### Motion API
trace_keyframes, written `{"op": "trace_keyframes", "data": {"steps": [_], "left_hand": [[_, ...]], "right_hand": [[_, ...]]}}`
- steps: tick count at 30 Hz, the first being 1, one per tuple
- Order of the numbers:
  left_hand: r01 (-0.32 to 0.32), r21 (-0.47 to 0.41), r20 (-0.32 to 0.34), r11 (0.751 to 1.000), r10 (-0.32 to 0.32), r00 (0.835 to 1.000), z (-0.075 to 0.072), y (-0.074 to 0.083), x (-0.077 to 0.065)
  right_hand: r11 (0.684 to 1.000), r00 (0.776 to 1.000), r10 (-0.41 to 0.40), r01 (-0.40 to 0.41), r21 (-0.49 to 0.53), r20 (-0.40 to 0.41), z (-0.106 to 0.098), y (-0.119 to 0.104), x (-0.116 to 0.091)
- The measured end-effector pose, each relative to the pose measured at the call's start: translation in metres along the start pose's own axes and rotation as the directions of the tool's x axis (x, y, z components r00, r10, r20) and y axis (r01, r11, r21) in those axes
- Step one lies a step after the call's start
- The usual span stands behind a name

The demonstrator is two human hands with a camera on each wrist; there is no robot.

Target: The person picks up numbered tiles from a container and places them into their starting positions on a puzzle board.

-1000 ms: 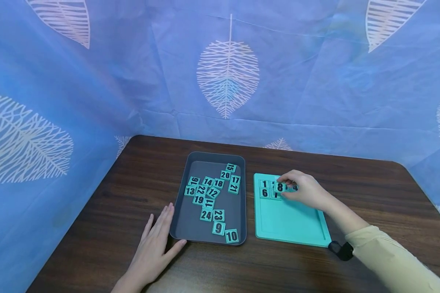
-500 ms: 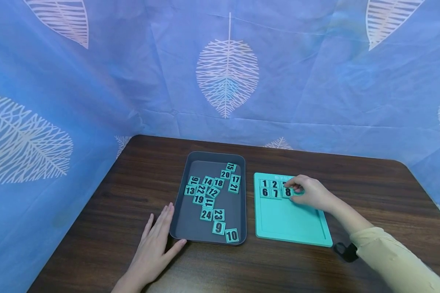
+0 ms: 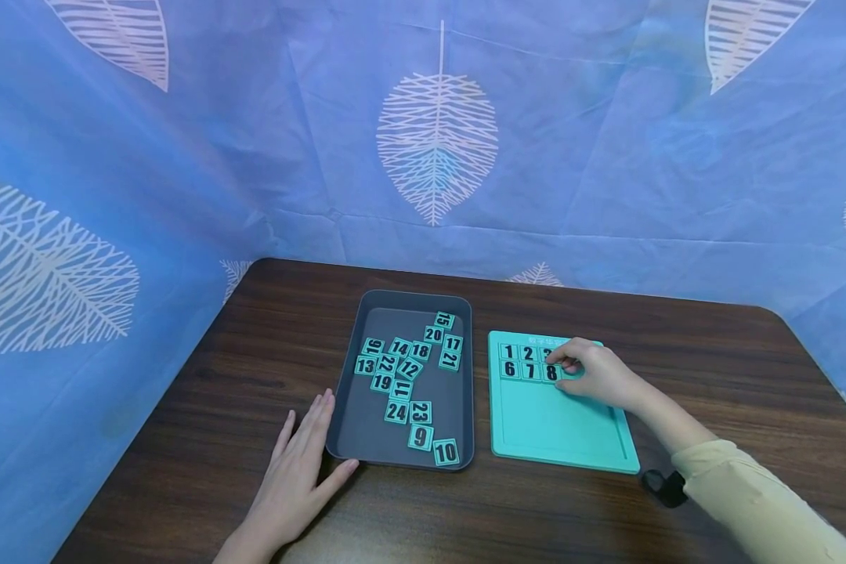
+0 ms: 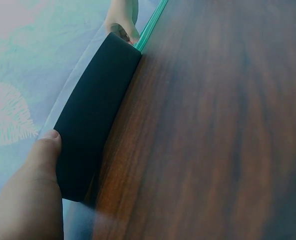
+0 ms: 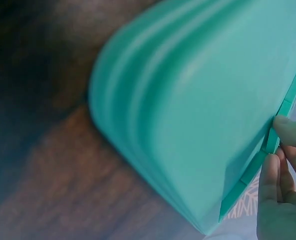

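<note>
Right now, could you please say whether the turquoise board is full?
Not full: the turquoise board has number tiles only in two far rows; its near area is bare. The right hand pinches the 8 tile.

I get an evenly lit head view, soft glare on the near table [image 3: 395,509]. Left wrist: hazy, washed-out upper left. Right wrist: board [image 5: 212,105] blurred nearest the lens.

One left hand [image 3: 292,474], one right hand [image 3: 595,376], one desk [image 3: 183,439], one dark gray tray [image 3: 363,435], one turquoise number-puzzle board [image 3: 550,427]. Sixteen numbered tiles [image 3: 420,352] in the tray; at least six on the board, partly hidden there. Eight leaf prints [image 3: 437,145] in the head view.
</note>
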State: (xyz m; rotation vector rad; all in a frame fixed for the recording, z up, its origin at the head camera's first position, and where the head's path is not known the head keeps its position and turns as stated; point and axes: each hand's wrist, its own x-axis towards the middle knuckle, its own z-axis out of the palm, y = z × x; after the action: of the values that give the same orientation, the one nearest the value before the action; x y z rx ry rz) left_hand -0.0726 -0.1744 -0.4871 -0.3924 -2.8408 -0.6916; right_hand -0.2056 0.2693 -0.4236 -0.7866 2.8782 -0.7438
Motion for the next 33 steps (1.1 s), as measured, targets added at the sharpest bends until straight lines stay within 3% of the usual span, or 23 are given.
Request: {"op": "trace_keyframes", "data": {"steps": [24, 33], "left_hand": [[0.001, -0.005, 0.002, 1.0, -0.001, 1.0, -0.0002, 0.0004, 0.0001], [0.009, -0.007, 0.008, 1.0, -0.009, 1.0, -0.0009, 0.0007, -0.0003]], "right_hand": [[1.0, 0.999, 0.027, -0.027, 0.001, -0.02, 0.003, 0.0005, -0.0013], [0.999, 0.999, -0.017, 0.019, 0.035, -0.04, 0.0009, -0.0066, 0.0067]]}}
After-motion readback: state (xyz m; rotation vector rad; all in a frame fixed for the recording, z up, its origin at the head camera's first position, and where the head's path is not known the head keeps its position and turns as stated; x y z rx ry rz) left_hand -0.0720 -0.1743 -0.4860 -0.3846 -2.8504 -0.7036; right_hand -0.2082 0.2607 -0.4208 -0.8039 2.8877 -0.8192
